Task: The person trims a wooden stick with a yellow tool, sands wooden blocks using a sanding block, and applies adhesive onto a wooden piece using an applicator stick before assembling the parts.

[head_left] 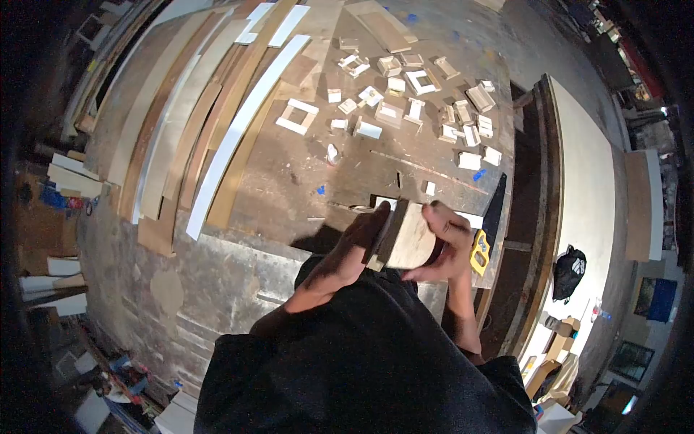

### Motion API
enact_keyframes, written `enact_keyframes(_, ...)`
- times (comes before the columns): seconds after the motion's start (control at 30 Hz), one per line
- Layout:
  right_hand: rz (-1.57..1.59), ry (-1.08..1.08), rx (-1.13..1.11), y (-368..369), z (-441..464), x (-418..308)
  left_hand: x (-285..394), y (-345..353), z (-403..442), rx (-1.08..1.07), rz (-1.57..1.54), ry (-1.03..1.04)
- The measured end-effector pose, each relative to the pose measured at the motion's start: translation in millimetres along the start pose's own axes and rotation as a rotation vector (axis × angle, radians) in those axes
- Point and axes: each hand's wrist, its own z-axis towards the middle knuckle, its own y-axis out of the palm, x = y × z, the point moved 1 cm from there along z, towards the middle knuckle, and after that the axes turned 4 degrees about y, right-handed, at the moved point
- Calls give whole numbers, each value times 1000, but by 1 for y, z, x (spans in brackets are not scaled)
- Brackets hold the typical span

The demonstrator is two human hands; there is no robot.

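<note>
Close in front of my body, a pale wooden block with a rounded lower corner is held up between both hands. A dark strip runs along the block's left side; its kind I cannot make out. My left hand grips that left side, fingers bent and partly hidden. On the right, my right hand wraps its fingers round the block's edge. Just right of it lies a handsaw with a yellow handle and dark blade. A small white-faced wood piece sits beyond the block.
Long boards and strips lie across the workbench at left. Several small wooden frames and blocks are scattered at the back. A pale panel with a black bag stands to the right, past a dark gap.
</note>
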Motion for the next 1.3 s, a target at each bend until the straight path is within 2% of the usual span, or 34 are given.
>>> enact_keyframes(0.03, -20, 10, 24, -3, 0, 8, 5, -1, -1, -88, -50, -20)
enact_keyframes(0.07, -119, 147, 73, -8, 1, 15, 10, -3, -2, -175, -97, -44)
enact_keyframes(0.1, -212, 288, 109, -12, 3, 21, 10, -11, 2, -319, -317, -191)
enact_keyframes(0.13, -260, 258, 109, -14, 3, 20, 0, -16, 7, -305, -358, -366)
enact_keyframes(0.17, -307, 225, 109, -16, 7, 19, 1, -16, 8, -305, -355, -360)
enact_keyframes(0.23, -92, -72, 142, -8, -7, 24, 0, -12, 2, -267, -522, -302)
enact_keyframes(0.27, -95, -61, 60, -3, -5, 13, -9, 1, -1, -10, -298, -205)
enact_keyframes(0.3, -98, -50, -21, 2, -2, 2, -11, 4, 0, 114, -190, -150)
enact_keyframes(0.33, -126, -38, 26, 0, 0, 6, -13, 7, 0, 240, -71, -107)
enact_keyframes(0.4, -256, 42, 117, -10, 9, 23, -5, -14, 7, -134, -362, -292)
enact_keyframes(0.43, -265, 207, 120, -14, 9, 22, -2, -18, 8, -323, -504, -376)
enact_keyframes(0.5, -311, 106, 73, -20, 14, 19, 9, -16, 7, -309, -531, -360)
enact_keyframes(0.53, -210, 66, 43, -16, 10, 12, 10, -16, 2, -187, -193, -195)
enact_keyframes(0.6, -38, -74, -89, 0, 13, -7, 6, -13, -4, -13, -29, -102)
enact_keyframes(0.63, -95, -45, -82, 1, 11, -3, -1, -14, -6, 35, -200, -176)
enact_keyframes(0.7, -202, -34, -32, -2, 14, 12, 1, -26, 1, -99, -20, -193)
enact_keyframes(0.73, -199, 106, 7, -7, 17, 26, 6, -27, 5, -246, -339, -167)
enact_keyframes(0.77, -231, 235, 42, -7, 20, 26, 10, -32, 13, -248, -273, -222)
enact_keyframes(0.87, -182, 196, 19, 7, 21, 7, 25, -25, 9, -155, -286, -215)
enact_keyframes(0.93, -40, 177, 91, 17, 17, -1, 39, -13, 7, 86, -202, -251)
enact_keyframes(0.97, 6, 169, 117, 19, 16, 1, 37, -15, 7, 85, -202, -250)
enact_keyframes(1.03, -121, 238, 168, 16, 12, 18, 26, -23, 6, -66, -111, -156)
enact_keyframes(1.07, -175, 289, 183, 13, 11, 21, 20, -22, 9, -26, -113, -184)
enact_keyframes(1.17, 101, 288, 351, 9, 0, 23, 15, -24, 16, 81, -88, -169)
enact_keyframes(1.23, 137, 272, 360, 17, -1, 10, 13, -27, 17, 78, -157, -199)
enact_keyframes(1.3, 139, 137, 298, 27, -3, 5, 13, -29, 19, 81, -286, -250)
